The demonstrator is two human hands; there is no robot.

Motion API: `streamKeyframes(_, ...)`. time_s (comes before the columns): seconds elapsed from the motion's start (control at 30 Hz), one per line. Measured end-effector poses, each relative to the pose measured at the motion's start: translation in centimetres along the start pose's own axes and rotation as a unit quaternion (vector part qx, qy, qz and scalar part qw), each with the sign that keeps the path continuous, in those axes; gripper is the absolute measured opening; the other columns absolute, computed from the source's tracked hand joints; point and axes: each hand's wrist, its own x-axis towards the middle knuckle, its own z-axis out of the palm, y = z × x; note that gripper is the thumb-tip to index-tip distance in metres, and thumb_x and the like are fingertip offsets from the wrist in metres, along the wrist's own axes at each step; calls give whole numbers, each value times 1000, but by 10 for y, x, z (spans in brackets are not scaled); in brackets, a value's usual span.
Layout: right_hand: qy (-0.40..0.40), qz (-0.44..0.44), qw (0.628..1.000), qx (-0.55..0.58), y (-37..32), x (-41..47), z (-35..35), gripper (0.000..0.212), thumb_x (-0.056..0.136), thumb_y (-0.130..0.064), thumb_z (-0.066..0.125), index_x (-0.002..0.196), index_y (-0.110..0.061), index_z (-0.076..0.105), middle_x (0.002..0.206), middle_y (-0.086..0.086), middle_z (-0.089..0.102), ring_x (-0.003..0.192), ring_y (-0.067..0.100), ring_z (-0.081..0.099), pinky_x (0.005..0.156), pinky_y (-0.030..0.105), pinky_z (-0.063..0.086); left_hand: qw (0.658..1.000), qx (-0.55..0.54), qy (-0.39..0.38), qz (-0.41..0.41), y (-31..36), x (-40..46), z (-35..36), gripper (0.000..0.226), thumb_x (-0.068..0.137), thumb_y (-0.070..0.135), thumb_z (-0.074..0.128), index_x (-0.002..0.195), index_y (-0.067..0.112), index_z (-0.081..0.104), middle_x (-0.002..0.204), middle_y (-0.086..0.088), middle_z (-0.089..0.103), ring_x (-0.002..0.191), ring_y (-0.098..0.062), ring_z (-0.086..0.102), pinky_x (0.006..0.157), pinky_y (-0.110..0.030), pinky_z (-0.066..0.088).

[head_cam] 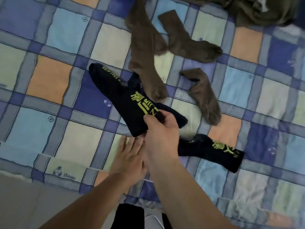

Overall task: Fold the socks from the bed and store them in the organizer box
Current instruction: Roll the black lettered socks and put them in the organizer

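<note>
Head view shows us two bare forearms reaching out over the bed [49, 83], whose cover is a quilted cotton check of pale blue, navy, peach and cream squares.

Nearest, our left hand [127, 160] lies low over the cover with its fingers [132, 142] straight and spread, holding nothing; its fingertips sit just below the cuff end of a sock, and we cannot tell whether they touch it.

Our right hand [160, 138] crosses above the left one, thumb and fingers curled and pinching the cuff of the first black sock [118, 95]. This is a ribbed knit, dark navy to black, with yellow-green lettering down the leg, stretched out diagonally with its toe pointing up-left.

Just right of the wrist, the second black sock [212, 153] lies flat on the cover, same knit and same lettering.

Farther out, three brown socks of soft, slightly fuzzy knit lie loose: a long brown sock [145, 52] whose toe overlaps the first black sock, a short brown sock [202, 95] to the right, and a bent brown sock [189, 38] beyond.

At the far edge lies crumpled olive cloth [264, 12].
</note>
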Motion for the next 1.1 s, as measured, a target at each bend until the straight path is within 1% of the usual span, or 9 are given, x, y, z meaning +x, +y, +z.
streamKeyframes(0.1,-79,-65,990,-95,-38,-14,-37,17,70,-17,64,82,-29,65,70,-3,70,64,18,65,55,32,52,999,9,-35,-4,5,3,-9,71,88,47,41,150,16,26,157,-11,27,148,-31,13,120,-52,8)
streamKeyframes(0.17,-115,-82,974,-175,-60,-21,-66,18,71,-19,63,84,-31,66,77,7,72,71,36,68,55,45,54,998,12,-58,-15,10,4,-16,70,87,47,38,148,13,32,156,-12,31,147,-34,18,118,-56,17)
streamKeyframes(0.23,-149,-78,962,-214,-78,-22,-97,20,70,-18,64,86,-31,67,83,12,73,80,39,71,64,52,57,998,32,-50,-7,11,4,-19,69,87,48,36,145,12,38,152,-14,37,142,-37,27,115,-58,22)
streamKeyframes(0.33,-175,-52,958,-220,-99,-10,-154,22,70,-12,67,81,-31,71,79,2,73,76,20,71,68,34,58,996,66,-54,-3,15,3,-24,70,86,49,32,146,13,38,149,-14,39,140,-39,30,116,-59,20)
streamKeyframes(0.43,-130,-17,962,-239,-106,18,-216,26,81,5,64,80,-21,69,77,7,66,71,17,64,61,26,51,996,73,-46,-6,18,5,-20,71,85,46,34,146,9,39,151,-18,36,144,-41,24,117,-59,17)
streamKeyframes(0.57,-63,41,961,-265,-91,61,-281,21,88,14,53,89,-6,61,80,15,58,72,24,57,61,30,43,995,84,-56,-21,22,7,-11,74,84,47,32,146,7,38,159,-17,20,148,-38,13,117,-58,15)
streamKeyframes(0.8,33,22,929,-369,-66,103,-343,17,81,1,62,84,-14,68,72,6,64,68,22,59,64,32,43,995,81,-47,-41,22,7,-2,79,87,52,26,153,16,1,162,-8,-3,150,-31,-5,119,-57,11)
streamKeyframes(0.93,80,-22,930,-357,-57,111,-352,12,80,-6,69,86,-16,67,83,7,74,76,22,70,66,32,52,994,93,-53,-38,25,7,-5,80,85,50,28,153,13,8,162,-13,8,149,-35,3,117,-60,14)
streamKeyframes(1.1,69,-44,935,-345,-48,117,-345,9,81,-18,71,87,-21,66,80,0,75,77,22,73,65,34,57,995,56,-54,-65,36,9,-15,78,84,46,35,153,12,21,161,-13,14,149,-35,7,118,-57,14)
